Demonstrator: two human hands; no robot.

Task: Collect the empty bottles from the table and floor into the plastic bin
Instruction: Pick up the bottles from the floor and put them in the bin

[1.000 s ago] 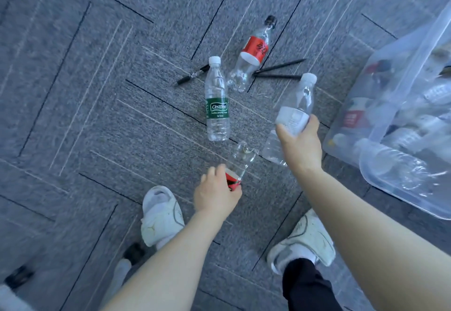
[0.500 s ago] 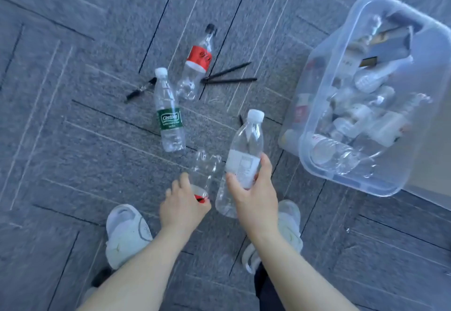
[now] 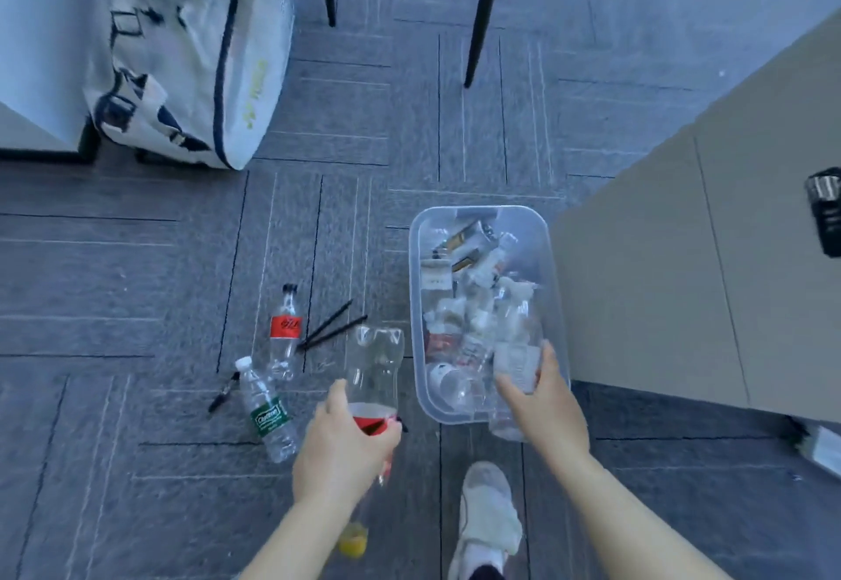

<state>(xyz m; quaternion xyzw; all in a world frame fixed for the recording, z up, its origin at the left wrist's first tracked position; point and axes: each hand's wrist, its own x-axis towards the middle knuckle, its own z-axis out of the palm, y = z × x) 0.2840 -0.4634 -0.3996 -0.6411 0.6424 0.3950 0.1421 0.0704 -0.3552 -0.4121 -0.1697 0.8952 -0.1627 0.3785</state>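
Note:
My left hand (image 3: 339, 450) grips a clear bottle with a red label (image 3: 373, 374), held above the carpet just left of the clear plastic bin (image 3: 555, 261). My right hand (image 3: 544, 399) holds a white-labelled clear bottle (image 3: 516, 368) over the bin's near edge. The bin holds several empty bottles. On the floor to the left lie a green-labelled bottle (image 3: 266, 411) and a red-labelled bottle with a black cap (image 3: 285, 331).
Two black sticks (image 3: 334, 329) and a black pen (image 3: 223, 393) lie by the floor bottles. A patterned bag (image 3: 191, 47) stands at the far left, chair legs (image 3: 482, 15) behind, a beige table (image 3: 710, 261) at the right. My white shoe (image 3: 487, 516) is below the bin.
Both hands have lifted their bottles from the floor and moved right; the right hand's bottle is now over the bin. My view has risen and turned toward the bin.

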